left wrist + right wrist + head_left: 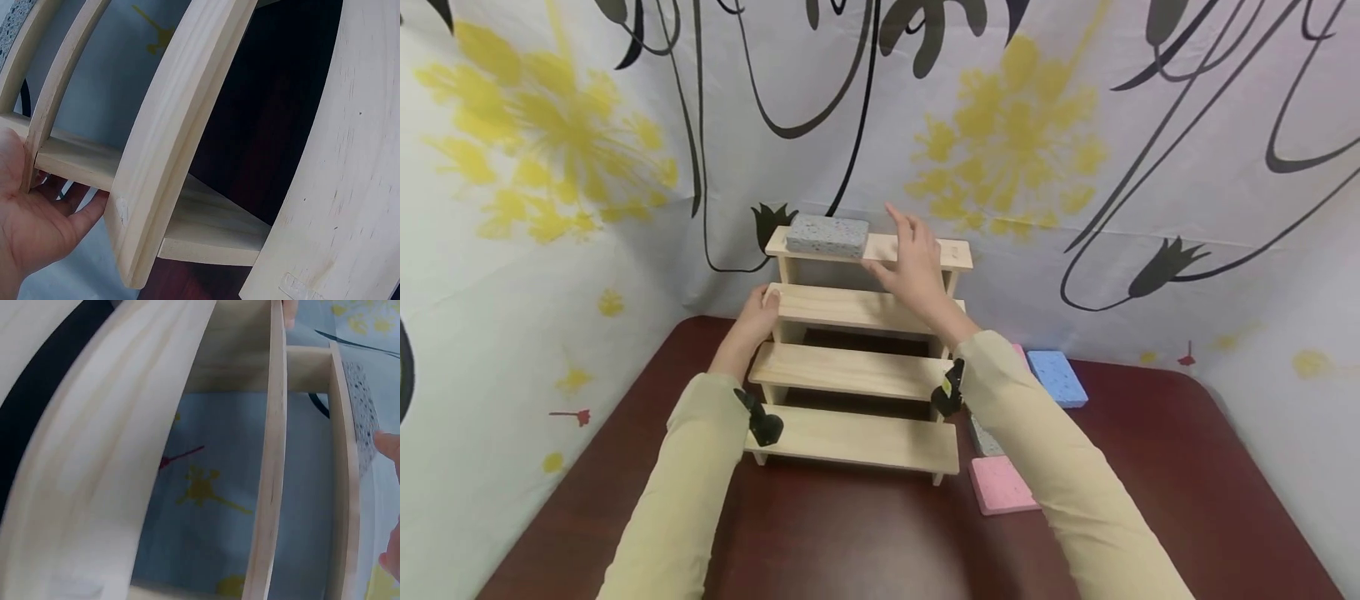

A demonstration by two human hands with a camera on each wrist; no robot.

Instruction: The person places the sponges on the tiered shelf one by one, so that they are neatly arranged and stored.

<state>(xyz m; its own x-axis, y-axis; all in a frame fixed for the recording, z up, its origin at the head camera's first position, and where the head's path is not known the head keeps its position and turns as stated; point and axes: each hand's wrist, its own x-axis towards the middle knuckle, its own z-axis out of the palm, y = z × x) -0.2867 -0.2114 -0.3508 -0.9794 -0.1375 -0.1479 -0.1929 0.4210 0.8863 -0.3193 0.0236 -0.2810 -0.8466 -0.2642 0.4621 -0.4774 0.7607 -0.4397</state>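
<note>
Here, at the four-tier wooden step riser [857, 379]: left hand [758, 312] on the left end of the second tier from the top, fingers relaxed against the side frame, palm flat to the wood in the left wrist view [31, 219], gripping nothing else. Right hand [913, 265] spread over the top tier, fingers straight and apart, empty. Grey speckled sponge [827, 235] lying flat on that top tier, just left of the right fingertips and clear of them.

Probably the step between placements: one sponge shelved, right hand free above the shelf. Next move, by judgement, a draw back and down to the right of that hand, where a blue sponge [1057, 377], a pink sponge [1000, 485] and a part-hidden grey sponge [983, 437] lie on the dark red table [1150, 467] beside the riser's right end.

Open shelf right of the grey sponge; three lower tiers bare. Patterned cloth backdrop [1075, 125] close behind the top tier, so little room beyond its back edge.
</note>
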